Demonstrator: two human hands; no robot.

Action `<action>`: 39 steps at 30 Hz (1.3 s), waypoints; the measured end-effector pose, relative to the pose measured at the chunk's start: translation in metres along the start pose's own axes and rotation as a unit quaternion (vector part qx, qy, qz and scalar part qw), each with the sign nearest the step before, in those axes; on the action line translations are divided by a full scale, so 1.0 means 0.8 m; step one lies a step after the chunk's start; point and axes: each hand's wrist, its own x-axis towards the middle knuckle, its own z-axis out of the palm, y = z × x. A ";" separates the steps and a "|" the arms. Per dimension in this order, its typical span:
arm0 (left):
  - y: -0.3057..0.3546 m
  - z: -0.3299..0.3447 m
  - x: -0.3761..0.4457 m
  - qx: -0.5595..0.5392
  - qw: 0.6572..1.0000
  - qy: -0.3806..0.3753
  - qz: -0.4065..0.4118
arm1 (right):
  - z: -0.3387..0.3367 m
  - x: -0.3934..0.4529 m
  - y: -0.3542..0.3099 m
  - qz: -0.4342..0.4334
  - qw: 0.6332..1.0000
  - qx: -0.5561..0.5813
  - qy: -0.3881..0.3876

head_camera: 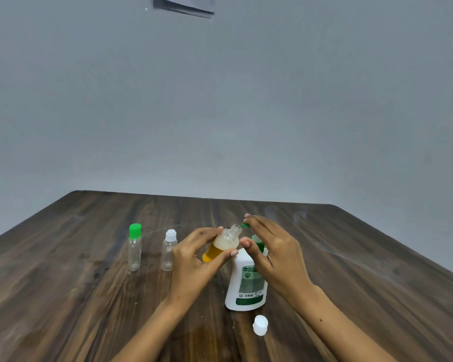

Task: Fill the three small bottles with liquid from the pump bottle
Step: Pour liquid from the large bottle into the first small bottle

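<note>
Worktop (351, 270): dark brown wood-grain surface with rounded far corners, lying below and in front of the wall, showing pale smears and scuffs toward its right side.

Wall (220, 100): plain grey-blue, standing behind the worktop's far edge and filling the upper view.

Grey panel (183, 6): hanging high on the wall above the worktop, cut off by the top edge.

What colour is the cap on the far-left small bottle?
Green; the cap tops a clear, nearly empty bottle. Head view, the only one.
</note>
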 end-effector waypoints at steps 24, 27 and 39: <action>0.000 0.000 0.003 -0.014 1.000 -0.013 0.020 | 0.008 -0.005 0.000 0.029 0.999 0.030 -0.005; 0.001 0.000 0.004 -0.012 1.000 -0.009 0.021 | 0.013 -0.008 -0.002 0.036 0.999 0.029 0.012; 0.004 0.002 0.002 -0.010 1.000 -0.019 0.023 | 0.017 -0.011 0.001 0.033 0.998 0.039 0.022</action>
